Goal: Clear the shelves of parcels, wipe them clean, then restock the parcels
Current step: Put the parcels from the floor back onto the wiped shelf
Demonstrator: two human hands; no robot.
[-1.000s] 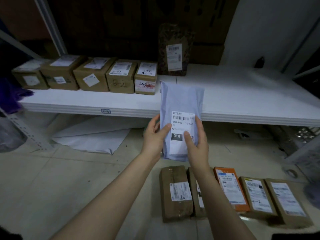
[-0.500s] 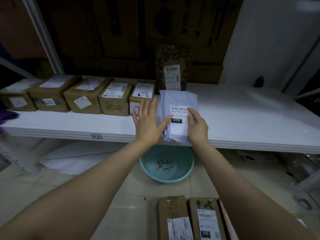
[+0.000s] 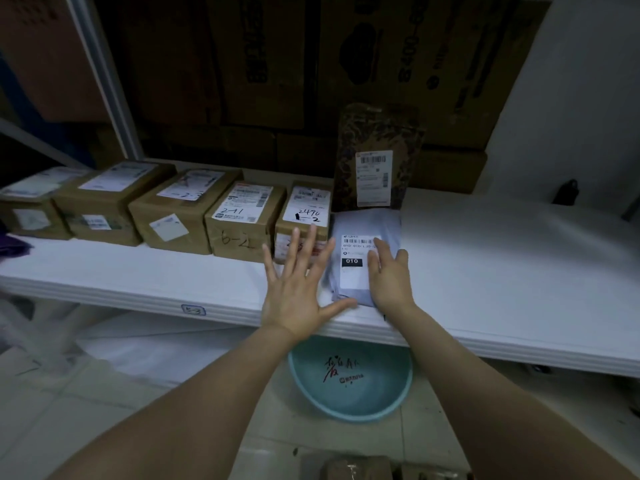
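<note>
Left hand (image 3: 293, 289) spread, right hand (image 3: 389, 280) flat on one mailer (image 3: 363, 223) beside five boxes (image 3: 180, 209).

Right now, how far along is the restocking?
Done: the shelf looks clean, five boxes stand in a row on it, and a pouch is upright behind. In hand: the mailer lies flat beside the row, right hand flat on it, left hand open at its edge. Left: parcels on the floor; more may be out of view.

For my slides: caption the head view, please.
Right hand rests on a pale blue plastic mailer on the white shelf; left hand spread beside it.
</note>
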